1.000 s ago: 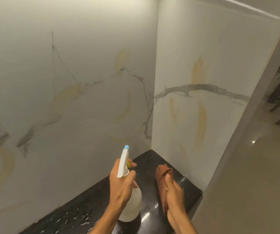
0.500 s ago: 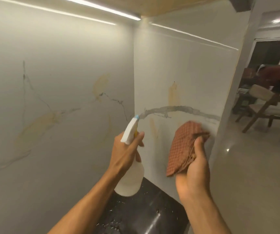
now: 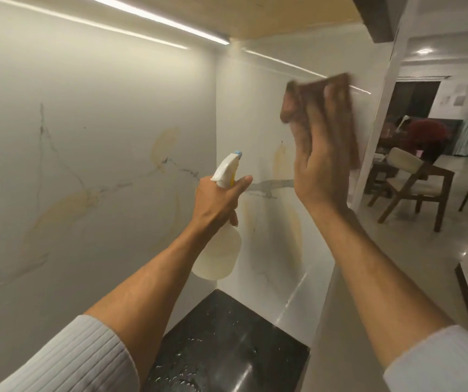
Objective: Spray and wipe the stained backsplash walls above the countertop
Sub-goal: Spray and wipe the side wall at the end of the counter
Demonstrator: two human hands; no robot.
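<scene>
Cloth (image 3: 295, 104), blurred, sits pressed high on the stained side wall (image 3: 255, 114) under straight fingers (image 3: 337, 108) of the right hand (image 3: 323, 157), while the left hand (image 3: 216, 202) grips the spray bottle (image 3: 218, 250) above the bench (image 3: 227, 335).

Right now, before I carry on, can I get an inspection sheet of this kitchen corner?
Surface: black speckled stone countertop, water droplets on it.
Job's things: white marble-look backsplash walls, yellow stains on both; translucent white spray bottle; brown cloth, blurred.
Clutter: nothing seen.
Hands: left hand grips the spray bottle; right hand presses the cloth flat, high on the right wall.
Cables: nothing seen.
Surroundings: lit strip light overhead; wooden chair and a person in red at right.
</scene>
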